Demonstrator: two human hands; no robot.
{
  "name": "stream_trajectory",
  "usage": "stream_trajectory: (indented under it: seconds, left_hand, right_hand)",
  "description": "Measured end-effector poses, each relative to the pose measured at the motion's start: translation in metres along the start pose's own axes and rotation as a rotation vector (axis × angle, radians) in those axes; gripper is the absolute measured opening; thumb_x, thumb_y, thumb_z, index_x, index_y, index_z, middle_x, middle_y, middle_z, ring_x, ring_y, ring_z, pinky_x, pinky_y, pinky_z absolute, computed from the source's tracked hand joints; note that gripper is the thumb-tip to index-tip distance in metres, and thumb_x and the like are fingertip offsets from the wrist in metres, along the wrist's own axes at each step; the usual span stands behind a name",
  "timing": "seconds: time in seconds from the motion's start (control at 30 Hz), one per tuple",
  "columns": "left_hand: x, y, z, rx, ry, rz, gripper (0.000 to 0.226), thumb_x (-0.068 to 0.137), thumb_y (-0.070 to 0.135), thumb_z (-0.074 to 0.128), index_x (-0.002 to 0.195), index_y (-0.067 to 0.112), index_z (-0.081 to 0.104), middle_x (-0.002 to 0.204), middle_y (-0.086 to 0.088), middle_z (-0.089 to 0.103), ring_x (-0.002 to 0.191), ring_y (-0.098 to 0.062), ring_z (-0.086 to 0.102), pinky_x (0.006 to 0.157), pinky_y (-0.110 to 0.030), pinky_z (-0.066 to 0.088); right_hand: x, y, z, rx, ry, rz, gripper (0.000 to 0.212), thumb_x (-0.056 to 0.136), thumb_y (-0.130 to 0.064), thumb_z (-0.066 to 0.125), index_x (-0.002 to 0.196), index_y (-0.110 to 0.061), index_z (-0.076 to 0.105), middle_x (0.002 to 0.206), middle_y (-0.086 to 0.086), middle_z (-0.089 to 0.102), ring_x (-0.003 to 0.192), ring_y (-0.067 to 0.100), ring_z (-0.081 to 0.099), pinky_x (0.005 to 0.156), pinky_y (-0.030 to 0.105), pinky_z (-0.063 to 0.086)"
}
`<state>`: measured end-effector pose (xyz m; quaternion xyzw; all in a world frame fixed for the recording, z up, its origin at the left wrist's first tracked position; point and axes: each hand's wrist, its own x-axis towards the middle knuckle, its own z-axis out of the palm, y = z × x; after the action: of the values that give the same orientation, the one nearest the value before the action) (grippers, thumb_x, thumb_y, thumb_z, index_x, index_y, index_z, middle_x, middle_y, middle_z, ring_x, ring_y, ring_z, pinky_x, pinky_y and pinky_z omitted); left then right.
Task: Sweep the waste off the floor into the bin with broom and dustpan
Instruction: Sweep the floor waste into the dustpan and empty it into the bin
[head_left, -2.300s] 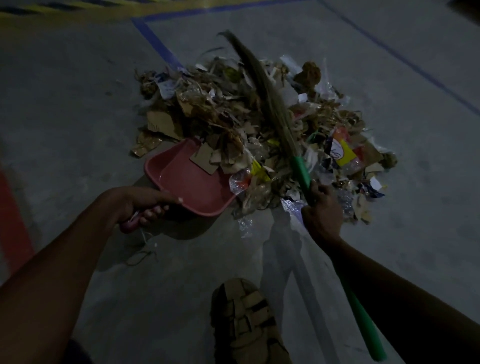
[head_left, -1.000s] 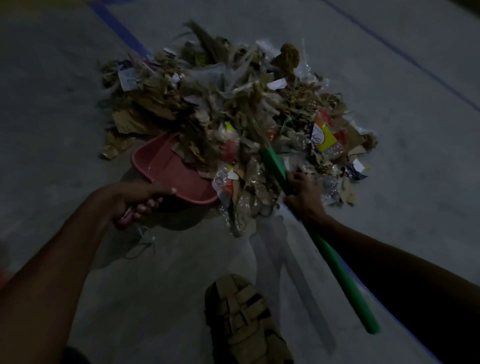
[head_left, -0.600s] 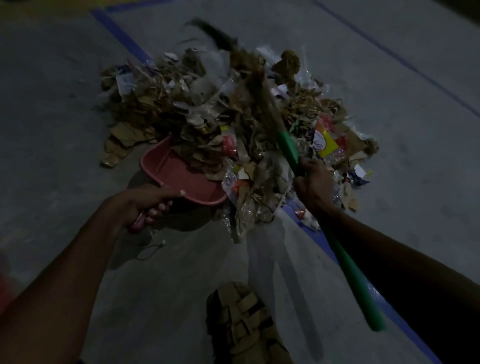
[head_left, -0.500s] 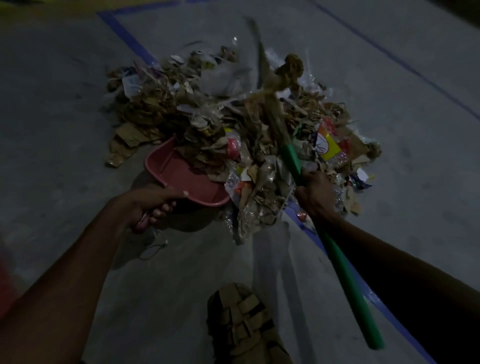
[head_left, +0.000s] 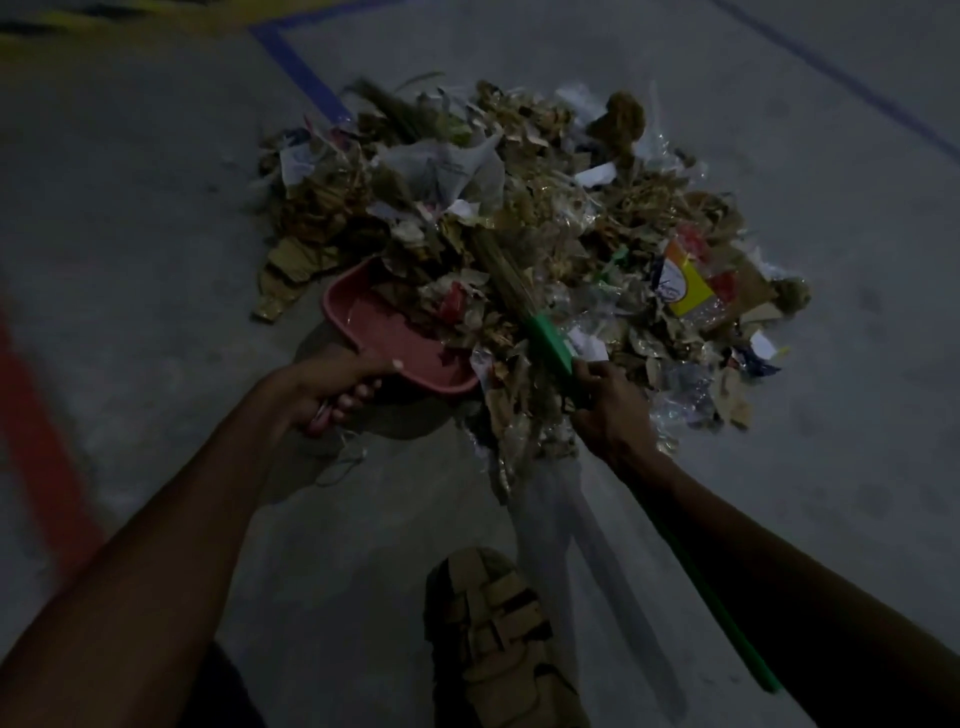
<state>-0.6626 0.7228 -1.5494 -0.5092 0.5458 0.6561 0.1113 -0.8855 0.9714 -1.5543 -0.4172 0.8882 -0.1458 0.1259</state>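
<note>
— What is the left hand (head_left: 332, 387) doing?

— Its fingers (head_left: 347, 401) are curled tight round the handle of the red dustpan (head_left: 387, 332), thumb lying along the top toward the pan's back edge. The handle itself is almost wholly hidden inside the fist.

— And where does the dustpan sit?

— On the grey floor (head_left: 156, 208), its open mouth pushed into the near left edge of the waste pile (head_left: 519, 234). Scraps of paper and leaves lie over its front lip and partly inside it.

— The right hand (head_left: 608, 405)?

— Wrapped fully round the broom (head_left: 545, 338) at the top of its green handle, just below where the straw bristles begin. No gap between the fingers and the handle that I can make out, though the light is dim.

— How does the broom lie?

— Slanted: the bristles reach up and left across the pile, with waste lying over part of them, and the green handle runs down to the right beneath the forearm, its end showing near the lower right.

— Anything else nearby?

— A sandalled foot (head_left: 498, 639) at the bottom centre, a blue line (head_left: 301, 67) painted on the floor beyond the pile, and a red stripe (head_left: 36, 431) at the left.
</note>
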Motion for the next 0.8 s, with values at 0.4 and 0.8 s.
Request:
stream_trajectory:
  seconds: [0.4,0.8]
  left_hand:
    - [-0.049,0.043,0.030,-0.242,0.121,0.045,0.036,0.099,0.030,0.063,0.071,0.018,0.044,0.044,0.008,0.037,0.030,-0.003,0.028,0.034,-0.014,0.021]
    - [-0.272,0.100,0.018,-0.359,0.260,0.072,0.038,0.095,0.034,0.069,0.069,0.017,0.048,0.051,0.001,0.041,0.030,-0.008,0.031,0.035,-0.015,0.028]
  right_hand:
    - [0.046,-0.051,-0.066,0.112,-0.006,-0.029,0.045,0.073,-0.004,0.066,0.118,-0.002,0.066,0.107,0.021,0.065,0.084,0.039,0.064,0.065,0.036,0.052]
    - [-0.049,-0.153,-0.267,0.072,-0.087,-0.135,0.062,0.070,-0.011,0.054,0.132,-0.005,0.060,0.115,0.017,0.061,0.085,0.039,0.059,0.064,0.041,0.052]
